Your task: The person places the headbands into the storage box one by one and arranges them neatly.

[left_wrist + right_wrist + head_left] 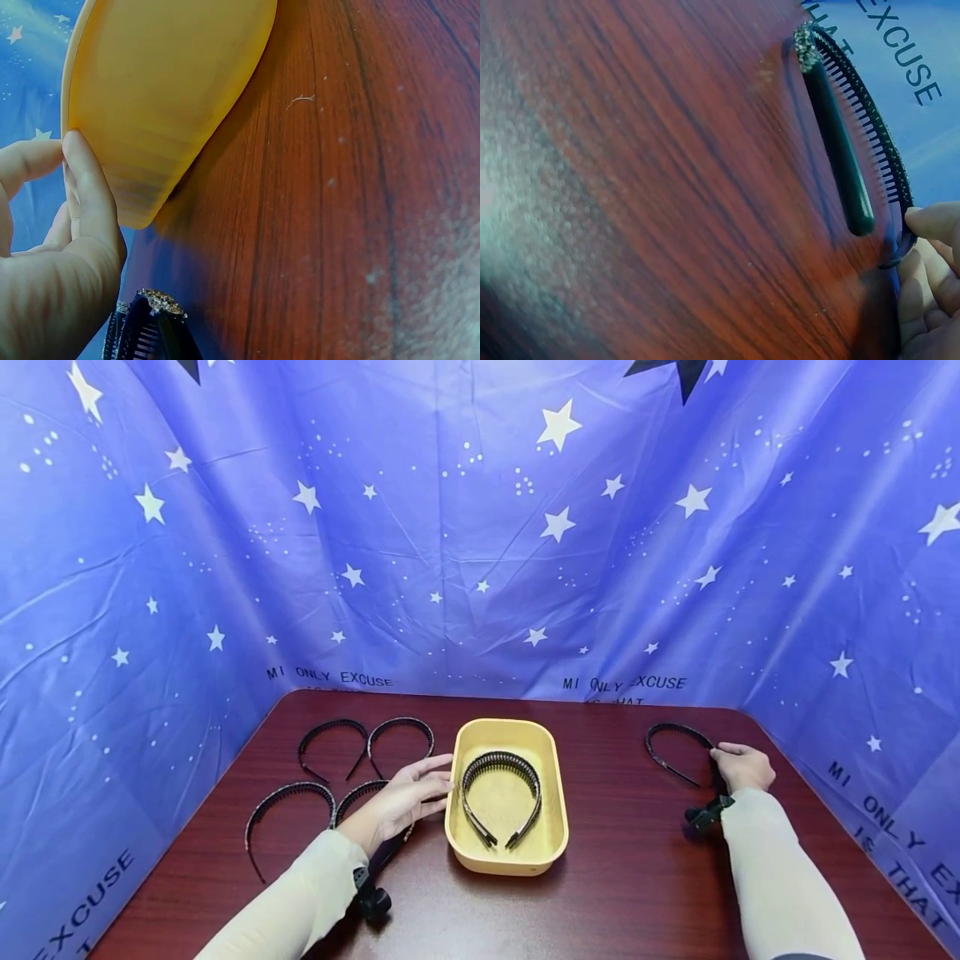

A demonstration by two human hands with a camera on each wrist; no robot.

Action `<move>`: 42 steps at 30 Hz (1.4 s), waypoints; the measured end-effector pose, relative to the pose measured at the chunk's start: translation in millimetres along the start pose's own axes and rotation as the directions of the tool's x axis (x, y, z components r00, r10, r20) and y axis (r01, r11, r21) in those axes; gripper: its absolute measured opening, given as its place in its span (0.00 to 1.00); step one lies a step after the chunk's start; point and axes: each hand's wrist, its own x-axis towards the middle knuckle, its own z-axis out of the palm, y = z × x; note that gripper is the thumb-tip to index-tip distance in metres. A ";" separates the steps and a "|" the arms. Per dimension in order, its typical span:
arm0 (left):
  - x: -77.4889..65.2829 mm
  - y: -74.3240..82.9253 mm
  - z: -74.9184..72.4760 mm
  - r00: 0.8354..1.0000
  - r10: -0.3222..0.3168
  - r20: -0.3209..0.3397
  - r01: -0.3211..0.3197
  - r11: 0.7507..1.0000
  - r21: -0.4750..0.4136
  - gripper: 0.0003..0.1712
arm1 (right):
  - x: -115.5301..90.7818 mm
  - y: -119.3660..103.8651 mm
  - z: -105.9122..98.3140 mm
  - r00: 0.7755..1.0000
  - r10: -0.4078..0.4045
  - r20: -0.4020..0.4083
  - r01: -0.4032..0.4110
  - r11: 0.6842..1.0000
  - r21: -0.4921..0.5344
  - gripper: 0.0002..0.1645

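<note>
My left hand (405, 802) touches the left side of a yellow plastic tub (558, 839), its fairly straight fingertips right at the rim. In the left wrist view, a finger lies against the outer wall of the tub (165, 90). Inside the tub rests a black toothed headband (471, 814), ends toward me. Over at the right, my right hand (742, 767) pinches one end of another black headband (660, 733). The right wrist view shows thumb and fingers on that end, with the toothed, glittery band (866, 112) extending away from them.
Several more black headbands lie left of the tub, such as a back one (333, 722) and a front one (255, 814), some partly behind my left arm. The dark red wooden table (615, 877) meets a blue star-printed cloth (480, 527) at its back and sides.
</note>
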 end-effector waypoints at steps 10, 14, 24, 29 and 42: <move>0.7 0.5 -0.1 1.000 -0.001 0.001 0.001 1.000 0.001 0.37 | 2.8 5.3 -7.6 0.999 -0.032 0.012 0.032 0.999 0.007 0.21; 0.7 0.5 0.2 1.000 0.001 0.004 -0.001 1.000 0.002 0.37 | 2.6 6.9 -11.4 0.999 -0.027 0.032 0.025 0.999 0.037 0.14; 1.2 0.1 -0.5 1.000 -0.005 0.008 0.005 1.000 0.007 0.37 | 7.8 10.0 -15.5 0.993 -0.055 0.102 0.048 0.997 0.065 0.23; 0.8 0.8 -0.2 1.000 -0.004 0.009 0.003 1.000 0.010 0.37 | 16.0 15.5 -15.5 0.981 -0.108 0.160 0.086 0.987 0.136 0.20; 0.8 -0.2 -0.4 1.000 -0.002 0.006 0.002 1.000 0.002 0.37 | 19.5 13.5 -19.2 0.939 -0.194 0.286 0.193 0.981 0.033 0.33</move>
